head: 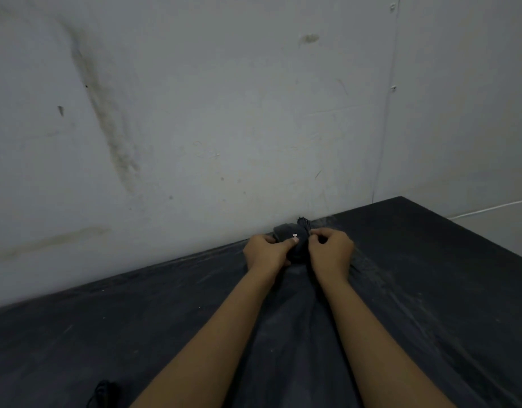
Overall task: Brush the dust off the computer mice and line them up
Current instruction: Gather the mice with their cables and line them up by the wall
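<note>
Both my hands meet at the back of the table, by the wall, on a small dark bundle (284, 231) with a tiny pale mark on it. It is too dark to tell whether it is a computer mouse or a pouch. My left hand (267, 250) grips its left side, with the thumb laid across the front. My right hand (330, 250) has its fingers curled and pinches a dark bunched tuft or cord (303, 223) at the top of the bundle. No brush shows.
A dusty black cloth (415, 290) covers the table, creased around my forearms. A stained white wall (195, 128) runs right behind the bundle. The table's right corner (401, 198) ends by a white cable (489, 209). A dark object (102, 391) lies at the lower left edge.
</note>
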